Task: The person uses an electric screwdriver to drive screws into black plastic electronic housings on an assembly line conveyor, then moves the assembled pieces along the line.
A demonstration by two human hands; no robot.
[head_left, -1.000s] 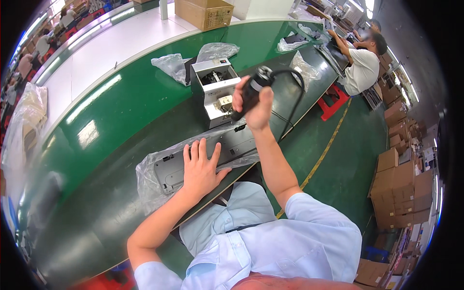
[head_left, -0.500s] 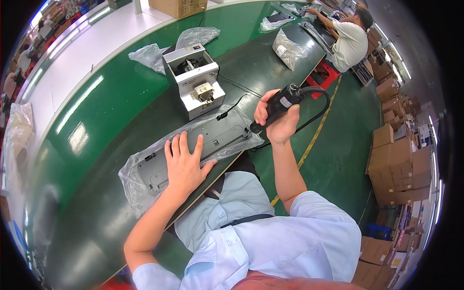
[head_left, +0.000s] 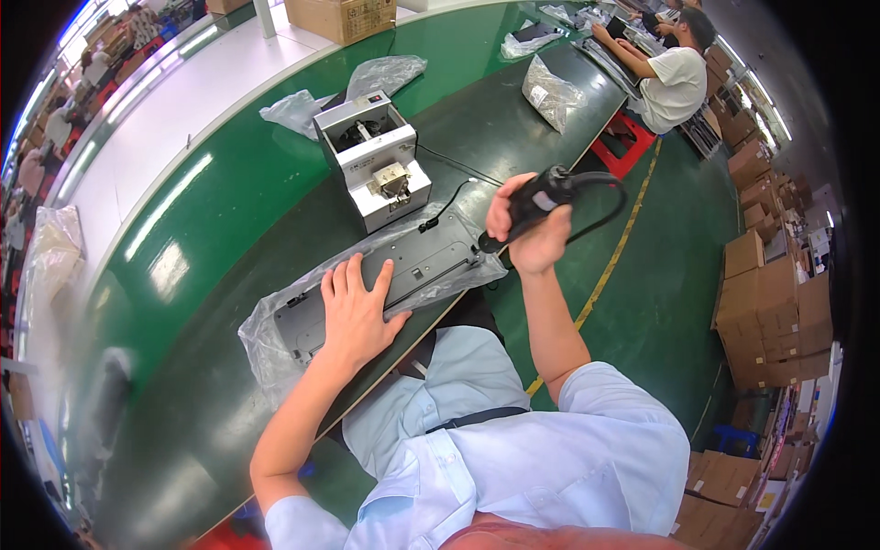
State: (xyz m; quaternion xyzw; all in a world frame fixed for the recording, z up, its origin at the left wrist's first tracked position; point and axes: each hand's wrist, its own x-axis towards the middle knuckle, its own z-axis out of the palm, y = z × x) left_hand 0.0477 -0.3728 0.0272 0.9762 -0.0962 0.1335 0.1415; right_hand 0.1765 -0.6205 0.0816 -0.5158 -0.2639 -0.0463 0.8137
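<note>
A long dark grey panel (head_left: 403,266) with a short black cable lies on clear plastic wrap (head_left: 266,362) at the table's near edge. My left hand (head_left: 357,307) rests flat on the panel, left of its middle, fingers spread. In my right hand (head_left: 536,229), slightly blurred, is a black electric screwdriver (head_left: 541,197), held at a tilt. Its lower end is by the panel's right end; whether the tip touches there I cannot tell. Behind the panel stands a white and grey screw feeder (head_left: 376,165) with an open top.
A thick black cord (head_left: 619,213) loops from the screwdriver's top. Crumpled plastic bags (head_left: 385,73) lie behind the feeder, and a bagged part (head_left: 550,94) is farther along the dark table (head_left: 477,115). Another person (head_left: 674,87) sits at the far right. Cardboard boxes (head_left: 761,312) are stacked beyond the floor.
The whole view has shifted a little, moving the scene slightly right. My left hand keeps its place on the panel, and my right hand still grips the screwdriver near the panel's right end.
</note>
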